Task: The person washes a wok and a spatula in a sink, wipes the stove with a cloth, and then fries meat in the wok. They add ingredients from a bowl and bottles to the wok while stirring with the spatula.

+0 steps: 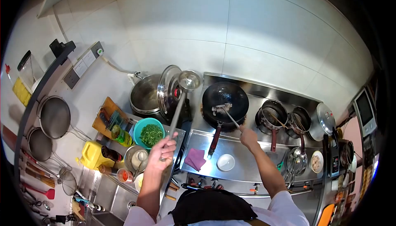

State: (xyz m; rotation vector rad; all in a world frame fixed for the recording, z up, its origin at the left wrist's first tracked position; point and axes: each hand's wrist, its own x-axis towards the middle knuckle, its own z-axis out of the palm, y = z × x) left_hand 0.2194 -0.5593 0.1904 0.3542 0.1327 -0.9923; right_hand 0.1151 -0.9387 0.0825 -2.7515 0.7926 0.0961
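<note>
- We have the steel bench running along the front of the burners, presumably kept as a resting place within easy reach.
- Our wok sits on the burner ahead of us, likely set that way so its grip end is handy; its handle points back towards us and slightly left.
- Left of the wok, our pot stands uncovered, with its lid tilted up at the right side, perhaps parked there to leave the mouth accessible.
- We see the ladle raised between wok and pot, probably to keep it out of the other hand's way. Its long axis runs forward and a little right, bowl end away from us; whether it touches the lid we cannot tell.
- The long-handled tool reaches into the wok, apparently slanted to clear the rim: its long axis runs forward and left, tip among the food.
- Our left hand has its grip curled around the ladle's handle, near the lower end.
- Our right hand has its grip closed in a fist on the tool's handle, just outside the wok's near right edge.
- Smallest, the pale food lies bunched in the wok's near half, around the tool's tip.
</note>
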